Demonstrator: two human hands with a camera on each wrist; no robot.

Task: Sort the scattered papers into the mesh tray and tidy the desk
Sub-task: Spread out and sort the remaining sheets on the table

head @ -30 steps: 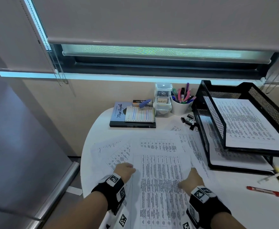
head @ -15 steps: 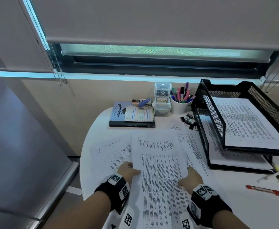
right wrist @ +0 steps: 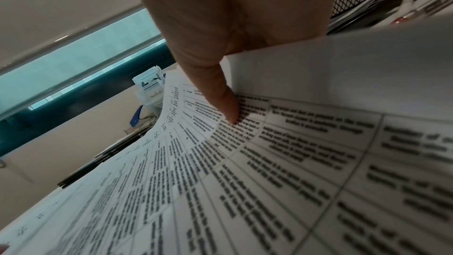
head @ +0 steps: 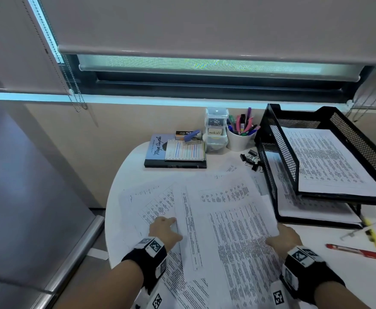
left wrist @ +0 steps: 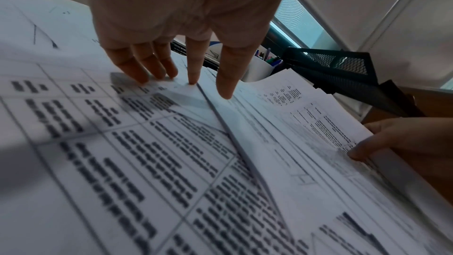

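Printed sheets point(head: 227, 221) lie fanned over the round white desk point(head: 133, 166). My left hand point(head: 163, 226) presses flat on the left sheets, its fingers point(left wrist: 193, 73) straight and touching the paper point(left wrist: 152, 143). My right hand point(head: 281, 236) pinches the right edge of the upper sheets, raised off the desk. Its thumb point(right wrist: 228, 108) lies on top of the printed page point(right wrist: 269, 162), and the other fingers are hidden beneath. The black two-tier mesh tray point(head: 271, 139) stands at the right, with papers point(head: 325, 161) in both tiers.
Stacked books point(head: 173, 159) with a blue stapler point(head: 191, 136) lie at the back. Beside them are a clear box point(head: 216, 130), a white pen cup point(head: 240, 139) and binder clips point(head: 251, 159). A red pen point(head: 354, 251) and yellow highlighter point(head: 375, 237) lie right.
My right hand has moved to the right edge of the upper sheets, taken hold of them and lifted that edge. The sheets have shifted right. My left hand stays on the left papers.
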